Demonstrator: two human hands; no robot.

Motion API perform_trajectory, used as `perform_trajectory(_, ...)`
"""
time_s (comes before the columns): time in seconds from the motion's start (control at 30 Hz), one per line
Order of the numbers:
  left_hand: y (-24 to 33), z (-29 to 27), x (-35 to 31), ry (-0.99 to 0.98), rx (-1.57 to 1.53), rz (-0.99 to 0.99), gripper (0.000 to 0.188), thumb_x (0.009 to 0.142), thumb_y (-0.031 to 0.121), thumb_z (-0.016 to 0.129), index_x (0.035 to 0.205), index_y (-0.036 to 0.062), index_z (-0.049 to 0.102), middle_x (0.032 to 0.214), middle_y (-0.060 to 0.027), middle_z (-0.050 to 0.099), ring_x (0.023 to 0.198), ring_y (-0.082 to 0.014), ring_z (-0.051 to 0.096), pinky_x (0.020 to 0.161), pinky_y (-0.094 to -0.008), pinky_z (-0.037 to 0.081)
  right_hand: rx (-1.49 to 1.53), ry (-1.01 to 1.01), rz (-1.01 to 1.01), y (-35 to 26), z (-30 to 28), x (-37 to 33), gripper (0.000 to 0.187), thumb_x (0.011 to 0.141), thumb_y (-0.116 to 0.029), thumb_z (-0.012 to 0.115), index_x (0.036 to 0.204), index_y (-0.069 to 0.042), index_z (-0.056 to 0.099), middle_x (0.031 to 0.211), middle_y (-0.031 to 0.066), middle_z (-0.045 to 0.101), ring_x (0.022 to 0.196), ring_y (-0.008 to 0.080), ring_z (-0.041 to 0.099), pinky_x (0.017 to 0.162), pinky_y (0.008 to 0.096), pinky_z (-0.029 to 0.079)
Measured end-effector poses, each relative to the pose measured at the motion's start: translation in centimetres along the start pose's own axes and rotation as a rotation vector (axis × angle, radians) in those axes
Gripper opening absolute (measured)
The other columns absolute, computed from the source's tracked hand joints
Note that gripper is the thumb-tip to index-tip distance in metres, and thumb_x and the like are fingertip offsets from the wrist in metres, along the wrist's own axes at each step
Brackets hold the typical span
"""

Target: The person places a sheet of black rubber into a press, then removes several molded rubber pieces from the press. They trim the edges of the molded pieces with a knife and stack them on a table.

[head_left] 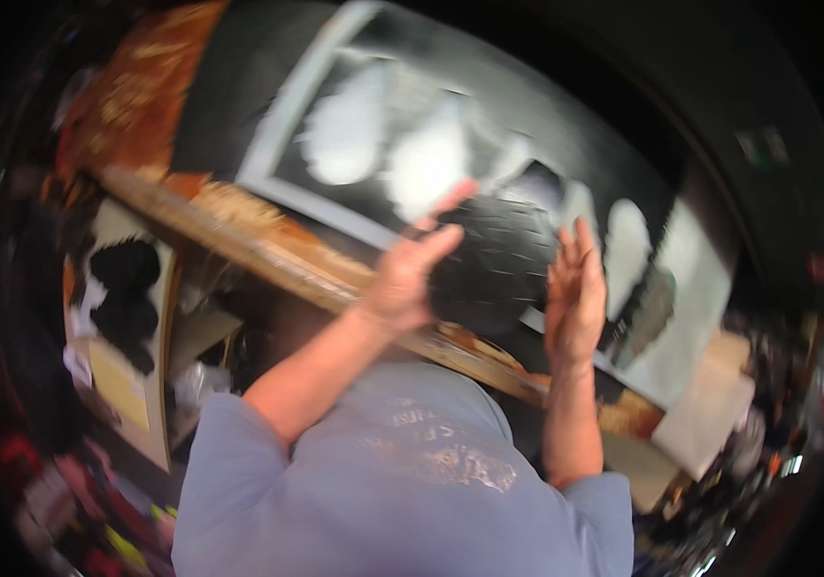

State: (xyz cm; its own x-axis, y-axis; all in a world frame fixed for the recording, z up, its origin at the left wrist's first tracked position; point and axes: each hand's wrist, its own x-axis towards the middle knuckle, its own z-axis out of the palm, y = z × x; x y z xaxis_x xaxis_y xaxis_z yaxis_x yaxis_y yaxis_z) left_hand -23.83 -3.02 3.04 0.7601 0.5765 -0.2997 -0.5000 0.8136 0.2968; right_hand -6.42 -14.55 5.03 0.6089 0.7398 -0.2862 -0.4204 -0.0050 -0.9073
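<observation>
A thick dark bundle of black, flat pieces (494, 255) with several slit-like edges is in front of me, above the bench's near edge. My left hand (410, 274) is closed on its left side, with thumb and fingers along that edge. My right hand (577, 293) is at its right side, fingers stretched upward and palm turned toward it; blur hides how firmly it touches. Behind the bundle, several pale sole-shaped pieces (346, 130) lie in a row on a dark panel with a grey border (287, 106).
The bench has a worn wooden front edge (239, 245). An orange-brown worn surface (138, 91) is at the far left. Below left stands a shelf unit (123, 356) with a black cutout shape on its side. Pale cardboard (710, 404) is at the right end.
</observation>
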Motion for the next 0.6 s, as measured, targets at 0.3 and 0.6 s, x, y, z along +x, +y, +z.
perform_trajectory(0.3,5.8,-6.0,-6.3,-0.011,0.788,0.460,0.042,0.110,0.027,0.060,0.141,-0.0018,0.062,0.135,-0.0068,0.065,0.120,-0.0102,0.056,0.106,-0.0288,0.046,-0.179,-0.160,0.025,7.1,12.1,-2.1,0.035,0.114,-0.026,0.051,0.135,0.000,0.059,0.122,0.0075,0.068,0.107,0.0136,0.065,0.095,0.0295,0.052)
perform_trajectory(0.6,17.7,-17.3,-21.4,0.321,0.133,0.603,0.049,0.095,-0.001,0.069,0.143,0.0021,0.057,0.130,-0.0079,0.066,0.114,-0.0160,0.065,0.101,-0.0334,0.054,-0.737,-0.873,-0.273,14.0,28.0,-4.2,0.058,0.104,-0.024,0.069,0.152,-0.001,0.046,0.133,0.0150,0.065,0.119,0.0245,0.064,0.105,0.0368,0.049)
